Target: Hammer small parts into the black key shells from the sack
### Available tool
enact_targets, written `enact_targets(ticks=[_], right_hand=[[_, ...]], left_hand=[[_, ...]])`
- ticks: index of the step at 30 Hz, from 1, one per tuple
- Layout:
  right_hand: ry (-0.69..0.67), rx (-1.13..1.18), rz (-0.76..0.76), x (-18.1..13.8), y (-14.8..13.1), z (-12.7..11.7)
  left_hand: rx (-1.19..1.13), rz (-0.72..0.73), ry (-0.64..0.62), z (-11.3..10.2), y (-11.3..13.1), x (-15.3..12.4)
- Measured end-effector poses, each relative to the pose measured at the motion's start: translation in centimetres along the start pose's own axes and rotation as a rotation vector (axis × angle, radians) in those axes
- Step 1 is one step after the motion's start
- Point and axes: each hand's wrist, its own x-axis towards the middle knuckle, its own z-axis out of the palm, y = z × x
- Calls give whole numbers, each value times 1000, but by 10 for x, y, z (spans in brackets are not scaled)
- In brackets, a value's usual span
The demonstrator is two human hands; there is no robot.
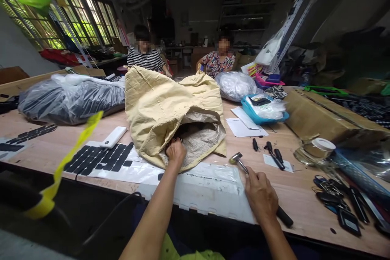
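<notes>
A large yellow woven sack (170, 107) lies on the wooden table (298, 195) with its mouth facing me. My left hand (176, 152) is at the mouth, fingers curled over the lower lip of the opening and reaching inside. My right hand (260, 195) is closed round the black handle of a small hammer (242, 163), whose metal head points toward the sack. A white sheet (210, 189) lies under both hands at the table's near edge.
Black adhesive pads on backing (99, 158) and a white power bank (113, 136) lie left. Screwdrivers (274, 153), papers, a blue tray (262, 115), a cardboard box (323, 120) and key fobs (338, 203) sit right. Two people sit opposite. Plastic-wrapped bundles (70, 99) lie far left.
</notes>
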Motion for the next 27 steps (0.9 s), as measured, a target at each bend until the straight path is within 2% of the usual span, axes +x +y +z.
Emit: enact_targets(ticks=[11,13,15,17,19,21,23,27], right_hand=[[22,43,2,-2,-1,2],[22,47,13,-1,-2,2],[19,42,36,-1,-5,0],[-5,47,56,2,-9,-5],[-63,74,72,5,-12,-11],[-117,126,110,9,-15,-17],[-130,214,178,10,-16,-24],[-62,467,275,1,-22,-38]], left_hand=[[-54,-29,-47,-8,-1,-1],[-81,0,-27,-12,-2,-4],[-145,124,23,-13,-3,-12],[-240,346,29,-11,-1,-24],[-327,572,-54,-5,3,-38],[-366,707,-168,4,7,-51],[-362,740,-246,13,10,-60],[-356,721,-285,26,10,-64]])
